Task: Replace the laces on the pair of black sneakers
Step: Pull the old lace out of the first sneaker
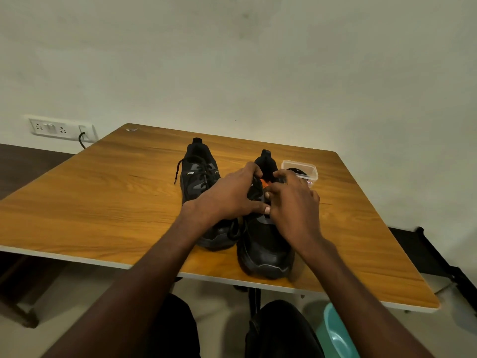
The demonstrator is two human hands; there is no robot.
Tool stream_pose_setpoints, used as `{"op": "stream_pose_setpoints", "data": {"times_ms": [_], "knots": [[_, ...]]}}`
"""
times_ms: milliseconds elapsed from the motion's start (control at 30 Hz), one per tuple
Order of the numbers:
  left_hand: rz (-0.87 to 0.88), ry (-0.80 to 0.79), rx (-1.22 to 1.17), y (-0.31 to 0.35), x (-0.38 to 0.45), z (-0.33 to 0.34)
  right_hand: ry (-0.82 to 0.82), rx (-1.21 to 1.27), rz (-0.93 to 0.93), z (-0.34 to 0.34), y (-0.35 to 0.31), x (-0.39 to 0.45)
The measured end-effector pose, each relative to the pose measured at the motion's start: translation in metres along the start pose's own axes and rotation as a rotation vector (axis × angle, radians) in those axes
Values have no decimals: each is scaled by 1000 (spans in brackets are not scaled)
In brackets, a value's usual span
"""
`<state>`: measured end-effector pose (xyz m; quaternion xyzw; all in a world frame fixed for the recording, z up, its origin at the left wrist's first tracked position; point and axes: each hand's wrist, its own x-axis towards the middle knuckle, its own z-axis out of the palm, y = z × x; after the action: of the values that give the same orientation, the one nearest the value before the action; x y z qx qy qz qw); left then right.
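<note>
Two black sneakers stand on the wooden table (103,202), toes toward me. The left sneaker (197,171) has black laces, one end trailing off its left side. The right sneaker (263,244) sits nearer me, its orange inner lining showing at the opening. My left hand (229,195) grips the left side of the right sneaker's lace area, fingers curled over its collar. My right hand (291,200) holds the other side, thumb and fingers pinching near the tongue and laces. My hands hide most of the right sneaker's lacing.
A clear plastic box (300,171) with something black inside stands just behind my right hand. A wall socket with a plugged cable (82,136) is at the far left. A teal bin (335,332) stands on the floor near my right knee.
</note>
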<state>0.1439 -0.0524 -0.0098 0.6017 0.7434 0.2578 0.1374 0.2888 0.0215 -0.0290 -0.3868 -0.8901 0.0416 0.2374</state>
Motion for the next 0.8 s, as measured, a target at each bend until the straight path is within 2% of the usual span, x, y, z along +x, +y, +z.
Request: {"op": "stream_pose_setpoints", "data": {"times_ms": [67,133,200,267,300,333,400,500,567,633,667,733,800], "knots": [[-12,-26,-5,-2,0,-2,113,53,16,2,-1,-2],[-34,-56,-15,-2,-1,-5,307,165,86,9,-1,-7],[-51,-57,-3,1,-2,-6,550,401,283,13,2,-8],[-52,-39,4,5,-2,-4,700,690,525,9,3,-4],[-48,-33,3,6,-2,-3,712,768,583,7,5,-2],[-44,-33,5,7,-1,-2,693,763,565,7,7,-1],[-42,-26,2,6,0,-2,567,538,337,9,8,-5],[-43,-11,-9,4,0,-2,281,121,-19,6,7,-7],[-38,-4,4,5,0,-1,85,-14,-90,2,6,-4],[-34,-1,4,5,1,0,3,-23,-80,-1,7,0],[-35,-2,-4,5,1,0,33,-5,-80,-2,8,1],[-45,-8,-17,4,0,0,226,103,-32,0,9,-1],[-59,-15,-26,5,0,-1,509,390,187,2,16,-3]]}}
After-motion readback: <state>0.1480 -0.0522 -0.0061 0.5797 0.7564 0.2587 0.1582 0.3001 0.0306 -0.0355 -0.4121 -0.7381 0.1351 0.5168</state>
